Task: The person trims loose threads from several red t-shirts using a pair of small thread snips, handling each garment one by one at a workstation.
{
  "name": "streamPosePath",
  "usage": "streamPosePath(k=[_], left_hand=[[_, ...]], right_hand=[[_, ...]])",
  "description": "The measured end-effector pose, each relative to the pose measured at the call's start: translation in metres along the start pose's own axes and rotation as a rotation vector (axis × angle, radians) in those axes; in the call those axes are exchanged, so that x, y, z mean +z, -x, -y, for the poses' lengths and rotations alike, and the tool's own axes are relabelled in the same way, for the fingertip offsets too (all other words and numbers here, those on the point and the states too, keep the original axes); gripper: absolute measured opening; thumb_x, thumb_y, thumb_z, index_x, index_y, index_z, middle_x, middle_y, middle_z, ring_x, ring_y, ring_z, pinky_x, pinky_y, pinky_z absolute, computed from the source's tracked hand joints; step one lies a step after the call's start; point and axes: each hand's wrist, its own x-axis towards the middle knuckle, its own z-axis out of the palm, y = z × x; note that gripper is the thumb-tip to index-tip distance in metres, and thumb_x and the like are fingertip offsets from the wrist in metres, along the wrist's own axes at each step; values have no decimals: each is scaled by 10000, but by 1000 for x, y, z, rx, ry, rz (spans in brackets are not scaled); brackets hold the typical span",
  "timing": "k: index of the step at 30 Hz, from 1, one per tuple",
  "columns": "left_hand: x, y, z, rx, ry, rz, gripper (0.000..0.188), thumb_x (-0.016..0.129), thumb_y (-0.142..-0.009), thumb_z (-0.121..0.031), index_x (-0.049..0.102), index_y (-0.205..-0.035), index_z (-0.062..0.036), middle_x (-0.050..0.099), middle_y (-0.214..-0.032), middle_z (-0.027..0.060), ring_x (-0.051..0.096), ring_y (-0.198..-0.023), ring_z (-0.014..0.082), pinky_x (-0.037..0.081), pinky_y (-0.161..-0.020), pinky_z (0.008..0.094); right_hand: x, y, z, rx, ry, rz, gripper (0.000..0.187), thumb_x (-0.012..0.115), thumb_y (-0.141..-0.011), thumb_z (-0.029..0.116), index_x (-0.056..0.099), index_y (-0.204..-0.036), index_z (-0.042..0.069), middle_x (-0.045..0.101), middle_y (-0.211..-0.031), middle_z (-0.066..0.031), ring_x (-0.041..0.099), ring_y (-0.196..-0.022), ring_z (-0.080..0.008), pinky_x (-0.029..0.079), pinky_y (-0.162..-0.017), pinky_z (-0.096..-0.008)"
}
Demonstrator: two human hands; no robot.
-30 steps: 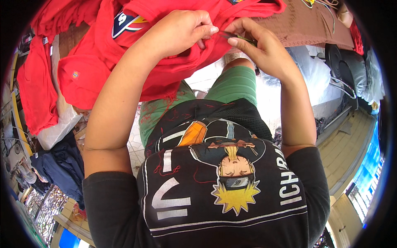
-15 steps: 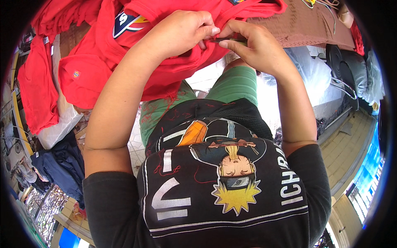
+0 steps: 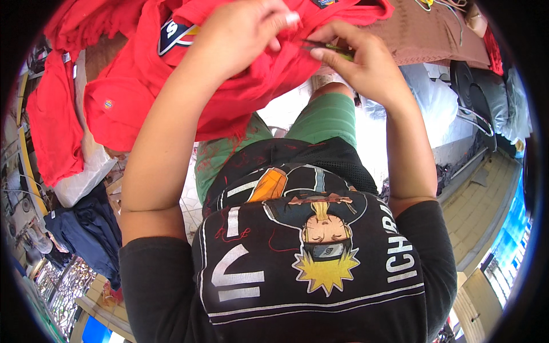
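Note:
A red garment point(image 3: 246, 94) with a dark printed emblem is heaped at the table's front edge and hangs down over my lap. My left hand point(image 3: 243, 34) lies over it, its fingers curled on the cloth near the top middle. Just to the right, my right hand point(image 3: 366, 60) is closed around small thread snips point(image 3: 337, 50) with yellow-green handles. Their dark blades point left toward the cloth, a little apart from my left fingers. Loose red threads lie on my shirt and green shorts.
A brown patterned cloth point(image 3: 423, 34) covers the table on the right, with cords point(image 3: 454, 7) at its far edge. More red garments point(image 3: 54, 120) hang at the left above dark blue clothing point(image 3: 86, 234). Clear plastic bags point(image 3: 423, 97) and a black fan-like object point(image 3: 474, 94) stand at the right.
My left hand has shifted up and left, away from my right. My right hand has drawn slightly right and down with the snips, whose blades now show more.

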Motion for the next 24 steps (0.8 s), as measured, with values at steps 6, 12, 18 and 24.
streamPosePath(k=[6, 12, 18, 24], left_hand=[[-26, 5, -59, 62, -155, -265, 152, 617, -889, -151, 639, -894, 0, 661, -755, 118, 643, -702, 152, 488, -646, 288], [-17, 8, -36, -16, 98, -180, 206, 567, -943, -199, 619, -970, -1, 685, -931, 100, 666, -823, 157, 502, -707, 265], [-12, 11, -29, -74, 224, -114, 249, 538, -974, -229, 607, -1046, -1, 678, -1047, 57, 647, -935, 113, 497, -771, 225], [-11, 14, -29, 105, 118, -112, 240, 545, -970, -225, 639, -963, -4, 675, -1030, 92, 627, -968, 149, 477, -829, 275]], right_hand=[[6, -6, 31, 368, -344, -30, 221, 735, -832, 180, 681, -960, 8, 671, -847, 2, 593, -805, -49, 465, -722, -205], [19, -2, 27, 229, -177, -157, 289, 758, -794, 267, 650, -924, 32, 606, -689, -14, 557, -620, -99, 455, -587, -270], [8, 5, 33, -88, 139, -296, 279, 732, -787, 259, 607, -899, 37, 634, -750, -134, 637, -700, -304, 491, -620, -373], [13, 4, 37, -115, 160, -258, 240, 722, -786, 235, 616, -877, 40, 650, -777, -136, 639, -716, -322, 500, -642, -393]])
